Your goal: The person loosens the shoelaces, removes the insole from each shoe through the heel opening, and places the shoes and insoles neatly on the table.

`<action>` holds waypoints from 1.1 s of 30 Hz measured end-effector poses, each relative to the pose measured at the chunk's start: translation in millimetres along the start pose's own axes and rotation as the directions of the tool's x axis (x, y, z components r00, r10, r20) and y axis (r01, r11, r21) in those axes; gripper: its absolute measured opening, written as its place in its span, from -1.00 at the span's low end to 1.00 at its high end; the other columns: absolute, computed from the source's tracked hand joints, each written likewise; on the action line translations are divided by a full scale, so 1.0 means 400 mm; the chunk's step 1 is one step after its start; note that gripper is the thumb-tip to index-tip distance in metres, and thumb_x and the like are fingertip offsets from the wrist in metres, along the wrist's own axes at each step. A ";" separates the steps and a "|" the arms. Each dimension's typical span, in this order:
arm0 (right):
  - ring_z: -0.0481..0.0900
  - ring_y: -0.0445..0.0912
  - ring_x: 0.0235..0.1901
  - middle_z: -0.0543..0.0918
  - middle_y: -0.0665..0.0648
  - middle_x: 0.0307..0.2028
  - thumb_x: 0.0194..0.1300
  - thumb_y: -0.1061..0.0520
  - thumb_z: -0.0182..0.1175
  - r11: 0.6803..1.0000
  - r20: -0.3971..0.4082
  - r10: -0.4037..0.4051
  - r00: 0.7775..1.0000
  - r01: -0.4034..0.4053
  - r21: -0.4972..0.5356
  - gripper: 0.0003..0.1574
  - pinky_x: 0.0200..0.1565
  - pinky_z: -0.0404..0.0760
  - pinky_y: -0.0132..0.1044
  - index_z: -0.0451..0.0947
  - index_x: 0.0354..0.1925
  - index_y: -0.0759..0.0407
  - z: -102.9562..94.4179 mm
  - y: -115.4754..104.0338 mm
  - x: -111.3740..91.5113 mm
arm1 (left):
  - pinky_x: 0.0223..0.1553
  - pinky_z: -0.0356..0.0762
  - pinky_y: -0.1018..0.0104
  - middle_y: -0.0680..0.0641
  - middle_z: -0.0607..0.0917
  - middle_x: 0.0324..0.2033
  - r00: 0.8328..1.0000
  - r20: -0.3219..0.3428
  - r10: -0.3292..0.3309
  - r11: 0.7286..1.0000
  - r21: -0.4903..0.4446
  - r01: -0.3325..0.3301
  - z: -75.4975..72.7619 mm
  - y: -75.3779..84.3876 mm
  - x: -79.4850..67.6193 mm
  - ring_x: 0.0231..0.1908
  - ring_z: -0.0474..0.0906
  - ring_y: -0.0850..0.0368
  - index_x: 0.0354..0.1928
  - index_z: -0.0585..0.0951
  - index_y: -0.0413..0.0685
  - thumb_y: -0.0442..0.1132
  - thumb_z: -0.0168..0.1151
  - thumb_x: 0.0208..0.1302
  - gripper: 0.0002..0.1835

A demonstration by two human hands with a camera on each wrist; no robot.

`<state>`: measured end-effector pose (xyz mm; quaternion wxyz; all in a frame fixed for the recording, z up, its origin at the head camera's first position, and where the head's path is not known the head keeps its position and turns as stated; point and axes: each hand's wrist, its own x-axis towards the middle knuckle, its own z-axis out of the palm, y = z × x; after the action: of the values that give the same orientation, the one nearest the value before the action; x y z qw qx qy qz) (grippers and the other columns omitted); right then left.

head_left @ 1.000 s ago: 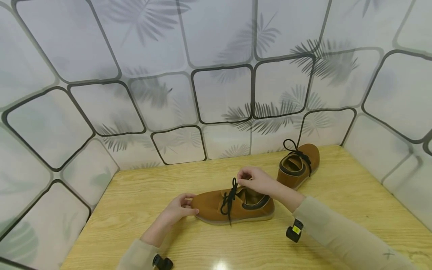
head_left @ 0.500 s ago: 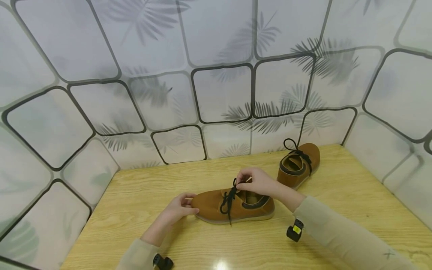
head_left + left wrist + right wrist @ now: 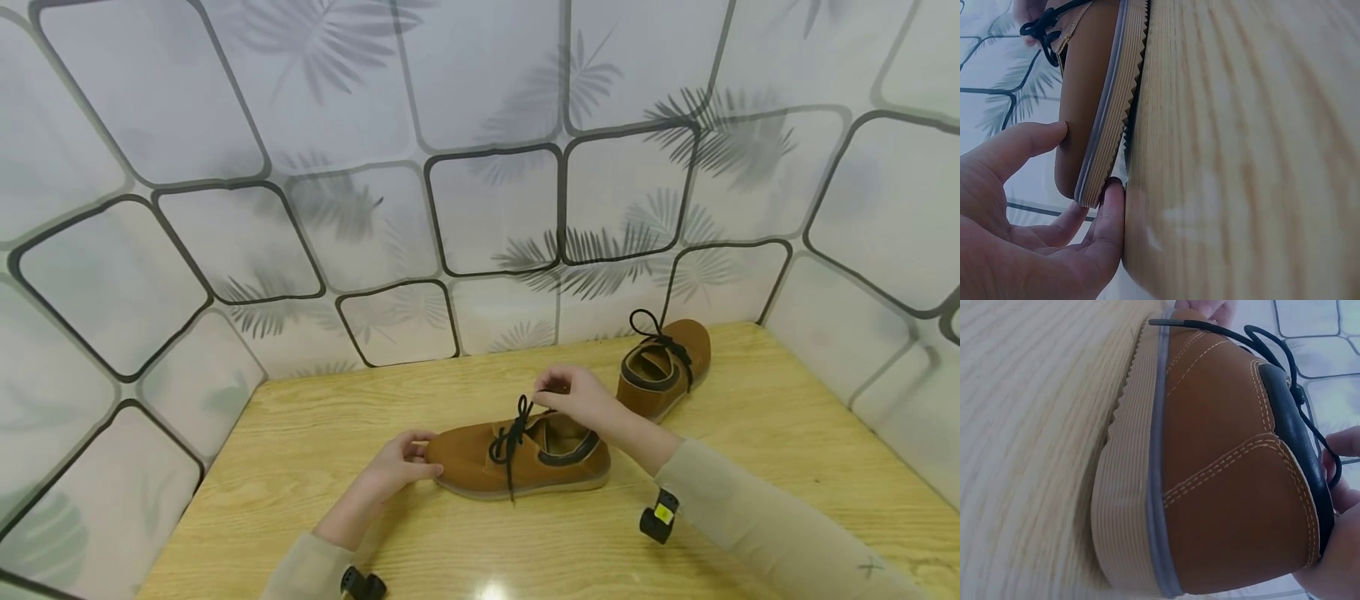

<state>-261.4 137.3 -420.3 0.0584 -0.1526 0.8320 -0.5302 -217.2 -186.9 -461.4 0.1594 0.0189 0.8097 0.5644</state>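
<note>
A brown low-cut shoe (image 3: 468,458) with a pale ridged sole lies lengthwise on the wooden table, toe to the left. My left hand (image 3: 393,467) grips its toe; in the left wrist view the thumb (image 3: 1047,134) presses the upper, while other fingers are at the sole's tip. Black shoelace (image 3: 516,433) is tied at the shoe's front, with a loop standing up and an end hanging down the near side. Above the shoe opening, my right hand (image 3: 581,400) pinches a part of that lace, which also shows by its fingers in the right wrist view.
A matching brown shoe (image 3: 660,367) stands behind and right, close to my right forearm, its black lace looped. The wooden table (image 3: 315,417) meets a patterned wall covering (image 3: 495,208) at the back and sides.
My right hand dipped slightly toward the lace, then rose a little and moved right with lace between its fingers. The left hand and both shoes look still.
</note>
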 end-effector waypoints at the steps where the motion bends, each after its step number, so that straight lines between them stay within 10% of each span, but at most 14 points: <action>1: 0.58 -0.11 -0.18 0.68 0.08 -0.19 0.48 0.18 0.30 1.000 0.008 -0.010 1.000 0.010 -0.005 -0.90 -0.06 0.58 -0.22 0.63 -0.18 0.23 0.000 0.000 0.000 | 0.04 0.59 0.24 -0.30 0.64 0.18 1.000 0.000 0.000 1.000 0.001 0.000 0.000 0.000 0.000 -0.01 0.63 0.06 0.38 0.47 -0.32 -0.40 0.45 0.30 -0.37; 17: 0.56 -0.20 -0.33 0.71 0.07 -0.23 0.44 0.17 0.35 0.954 0.219 -0.189 0.957 0.231 -0.190 -0.95 -0.19 0.60 -0.32 0.69 -0.21 0.13 -0.007 0.006 0.002 | -0.02 0.60 0.27 -0.33 0.63 0.19 1.000 0.015 0.018 1.000 0.013 -0.019 -0.003 -0.002 0.003 -0.02 0.63 0.09 0.40 0.44 -0.37 -0.41 0.43 0.30 -0.35; 33: 0.60 -0.11 -0.23 0.74 0.13 -0.16 0.43 0.18 0.34 0.997 0.116 -0.049 0.992 0.056 -0.061 -0.90 -0.09 0.59 -0.21 0.71 -0.24 0.20 -0.008 0.003 0.004 | -0.01 0.56 0.27 -0.33 0.63 0.18 1.000 0.004 0.003 1.000 -0.003 -0.003 0.000 0.000 -0.003 -0.01 0.61 0.03 0.38 0.46 -0.34 -0.39 0.44 0.30 -0.37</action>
<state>-264.1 140.1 -419.8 0.0872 -0.2064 0.8396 -0.4949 -216.1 -187.1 -461.1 0.1600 0.0211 0.8087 0.5657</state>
